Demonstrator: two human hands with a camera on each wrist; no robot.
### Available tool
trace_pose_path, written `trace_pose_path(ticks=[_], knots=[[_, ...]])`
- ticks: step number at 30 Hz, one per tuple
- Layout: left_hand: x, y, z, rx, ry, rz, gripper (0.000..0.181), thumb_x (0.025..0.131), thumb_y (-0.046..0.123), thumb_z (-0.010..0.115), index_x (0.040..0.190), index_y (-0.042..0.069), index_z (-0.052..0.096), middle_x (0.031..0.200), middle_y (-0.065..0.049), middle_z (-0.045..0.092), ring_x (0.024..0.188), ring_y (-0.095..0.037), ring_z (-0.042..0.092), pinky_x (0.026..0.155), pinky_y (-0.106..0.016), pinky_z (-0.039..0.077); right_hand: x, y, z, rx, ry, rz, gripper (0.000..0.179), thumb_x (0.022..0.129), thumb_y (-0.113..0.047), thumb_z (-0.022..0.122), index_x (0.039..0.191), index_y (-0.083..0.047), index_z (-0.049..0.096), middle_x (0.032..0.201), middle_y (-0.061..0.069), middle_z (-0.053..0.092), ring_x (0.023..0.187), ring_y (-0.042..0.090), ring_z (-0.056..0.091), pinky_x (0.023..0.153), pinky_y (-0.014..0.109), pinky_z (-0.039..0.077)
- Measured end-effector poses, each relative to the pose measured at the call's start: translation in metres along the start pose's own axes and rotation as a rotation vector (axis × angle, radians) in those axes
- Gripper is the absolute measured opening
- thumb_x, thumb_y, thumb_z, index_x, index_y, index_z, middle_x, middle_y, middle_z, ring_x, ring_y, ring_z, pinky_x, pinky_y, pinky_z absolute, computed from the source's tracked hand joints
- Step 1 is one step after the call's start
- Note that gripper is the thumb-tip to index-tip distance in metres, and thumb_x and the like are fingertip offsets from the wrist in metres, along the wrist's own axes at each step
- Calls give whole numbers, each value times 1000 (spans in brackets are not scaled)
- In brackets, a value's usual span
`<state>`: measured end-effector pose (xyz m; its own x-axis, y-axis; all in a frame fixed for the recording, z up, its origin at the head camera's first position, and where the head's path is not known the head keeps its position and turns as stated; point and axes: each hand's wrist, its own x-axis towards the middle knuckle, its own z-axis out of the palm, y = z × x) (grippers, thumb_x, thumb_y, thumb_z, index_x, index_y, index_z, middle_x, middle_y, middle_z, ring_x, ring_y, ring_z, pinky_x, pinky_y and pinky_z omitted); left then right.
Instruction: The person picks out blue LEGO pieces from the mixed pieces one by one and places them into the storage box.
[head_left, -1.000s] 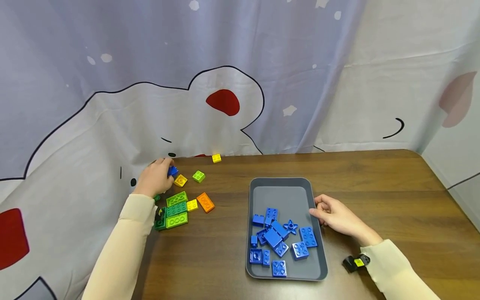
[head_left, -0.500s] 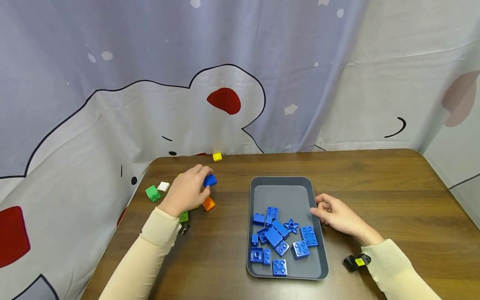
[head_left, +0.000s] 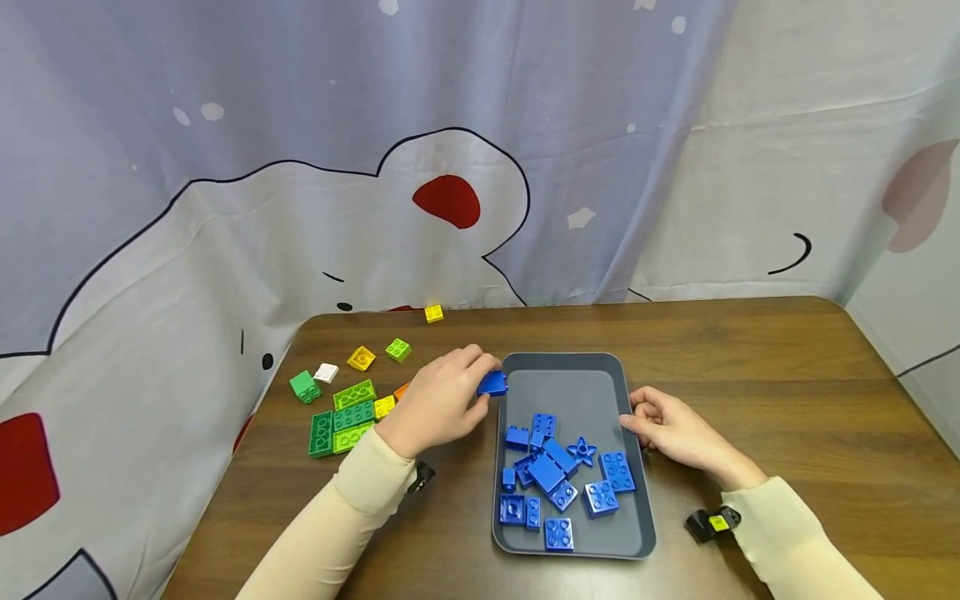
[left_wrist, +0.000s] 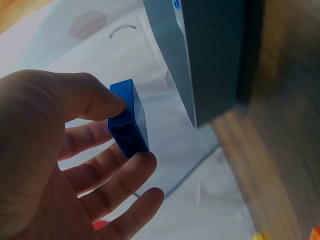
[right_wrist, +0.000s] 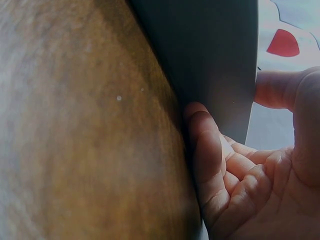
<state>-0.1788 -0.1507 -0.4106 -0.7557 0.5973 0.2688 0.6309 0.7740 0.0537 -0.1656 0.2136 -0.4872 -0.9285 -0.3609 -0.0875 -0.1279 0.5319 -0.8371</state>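
Between thumb and fingertips, my left hand (head_left: 442, 398) pinches a blue building brick (head_left: 492, 383) at the left rim of the grey tray (head_left: 561, 362). In the left wrist view the blue brick (left_wrist: 129, 120) is held in the air beside the tray's outer wall (left_wrist: 210, 60). My right hand (head_left: 678, 429) grips the tray's right side. The right wrist view has the thumb (right_wrist: 277, 90) at the rim and curled fingers (right_wrist: 207, 145) against the outer wall. Several blue bricks (head_left: 546, 473) and a blue flower-shaped piece (head_left: 582, 452) lie in the tray's nearer half.
On the table's left lie several green bricks (head_left: 353, 416), a white brick (head_left: 326, 372), yellow bricks (head_left: 362, 358) and a partly covered orange brick (head_left: 401, 390). A small yellow brick (head_left: 434, 313) sits at the back edge. Behind the table hangs a curtain (head_left: 585, 150).
My left hand has carried the blue brick rightward from the left-hand bricks to the tray's left rim, uncovering green and white bricks. The right hand keeps its grip on the tray.
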Motion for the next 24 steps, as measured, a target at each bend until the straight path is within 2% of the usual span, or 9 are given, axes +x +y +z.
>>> trace_pose_path(ticks=[9, 11, 15, 18, 21, 24], knots=[[9, 23, 7, 0, -28, 71, 35, 95, 26, 70, 127, 15, 66, 114, 0, 66, 95, -14, 64, 90, -31, 60, 1, 1, 1, -12, 1, 8, 44, 102, -25, 66, 129, 8, 53, 73, 1, 57, 64, 11, 56, 59, 25, 47], [10, 26, 10, -8, -55, 75, 37, 95, 27, 70, 129, 15, 65, 115, -1, 66, 96, -14, 64, 91, -31, 60, 1, 1, 2, -8, 1, 7, 44, 101, -25, 66, 129, 8, 53, 73, 1, 57, 64, 11, 55, 59, 25, 46], [6, 29, 15, -10, -174, 43, 59, 96, 43, 69, 147, 17, 55, 135, -4, 63, 114, -20, 65, 101, -38, 57, 2, 0, 4, -1, 1, 6, 44, 101, -24, 66, 129, 8, 53, 73, 2, 57, 63, 10, 55, 59, 25, 46], [-1, 28, 17, -13, -251, -4, 78, 95, 59, 66, 159, 20, 42, 156, -7, 51, 134, -27, 58, 110, -46, 51, 3, -1, 5, 2, -4, 4, 43, 101, -24, 66, 128, 8, 53, 73, 2, 57, 63, 10, 55, 59, 25, 46], [-7, 25, 16, -34, -258, -47, 86, 93, 66, 64, 161, 22, 38, 165, -8, 40, 144, -30, 50, 115, -52, 46, 4, -2, 5, 4, -9, 0, 43, 101, -23, 66, 128, 8, 53, 73, 2, 57, 63, 11, 55, 59, 25, 46], [-13, 22, 14, -50, -236, -68, 87, 91, 68, 64, 161, 22, 38, 166, -9, 38, 146, -31, 48, 116, -54, 44, 5, -2, 5, 8, -11, -4, 43, 101, -23, 66, 129, 8, 53, 73, 2, 58, 63, 10, 55, 59, 25, 46]])
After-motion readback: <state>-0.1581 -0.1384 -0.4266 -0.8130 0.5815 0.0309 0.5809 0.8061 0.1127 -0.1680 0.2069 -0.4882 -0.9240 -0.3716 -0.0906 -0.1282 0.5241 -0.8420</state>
